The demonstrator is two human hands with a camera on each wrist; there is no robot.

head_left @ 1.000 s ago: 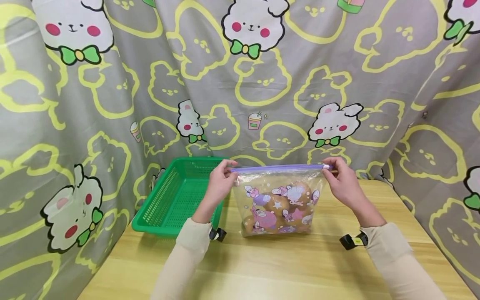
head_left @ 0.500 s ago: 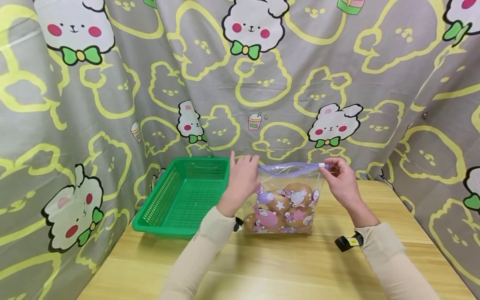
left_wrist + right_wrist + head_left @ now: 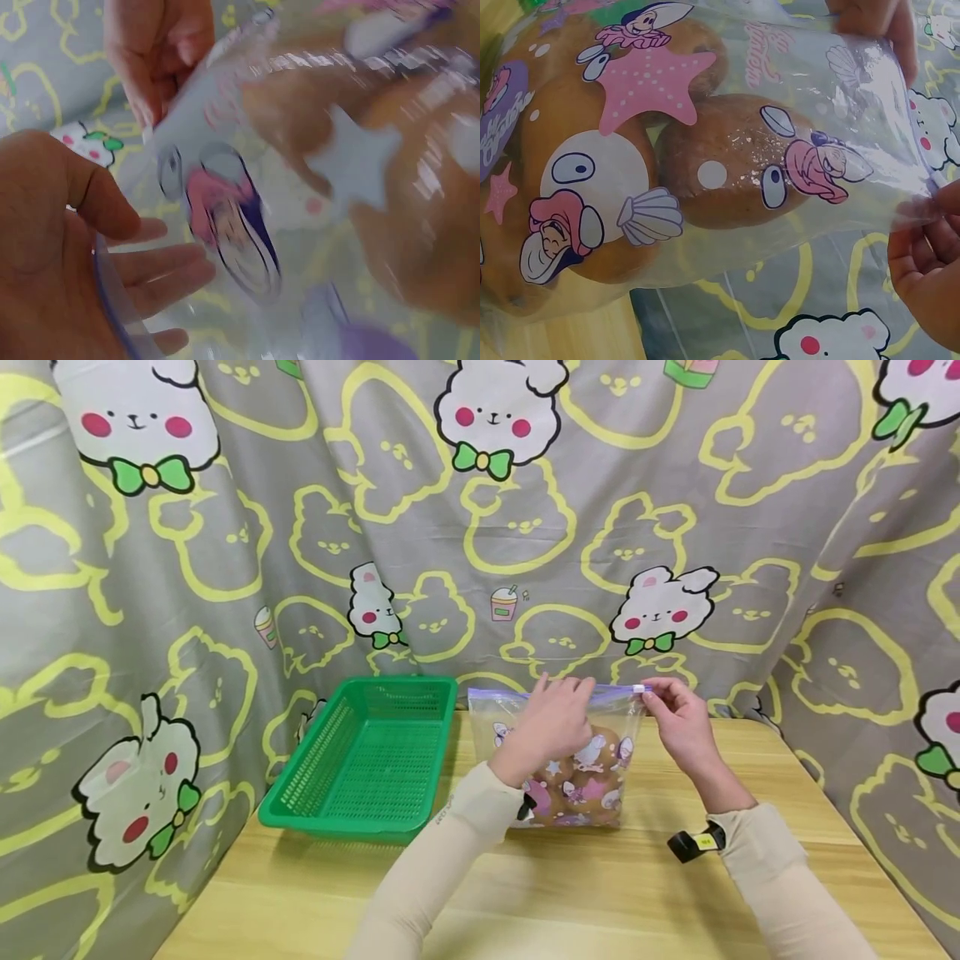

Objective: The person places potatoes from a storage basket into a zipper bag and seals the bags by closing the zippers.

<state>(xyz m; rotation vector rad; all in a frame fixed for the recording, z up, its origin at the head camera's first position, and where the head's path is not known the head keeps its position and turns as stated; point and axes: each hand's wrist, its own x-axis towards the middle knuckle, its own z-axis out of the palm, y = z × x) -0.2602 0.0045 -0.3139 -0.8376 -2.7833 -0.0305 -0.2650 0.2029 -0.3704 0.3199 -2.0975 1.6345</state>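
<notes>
A clear slider bag (image 3: 592,781) with pink and purple cartoon prints stands upright on the table. Inside are several rounded brown things (image 3: 731,150), smooth and potato-like; I cannot tell their exact kind. Along its top runs a purple zip strip (image 3: 609,693) that bows apart near the middle. My left hand (image 3: 551,722) is over the top edge, its thumb on one side and its loosely straight fingers (image 3: 161,270) showing through the film. At the top right corner, my right hand (image 3: 678,714) pinches the bag by the white slider (image 3: 639,688).
To the left of the bag sits a green plastic basket (image 3: 281,819) with perforated sides. The wooden table (image 3: 577,893) reaches back to a grey curtain (image 3: 420,539) with yellow outlines and white cartoon animals, which also hangs at both sides.
My left hand has let go of the bag's top left corner and moved right along the zip to its middle. The strip, straight earlier, now bows apart. The right hand stays at the corner.
</notes>
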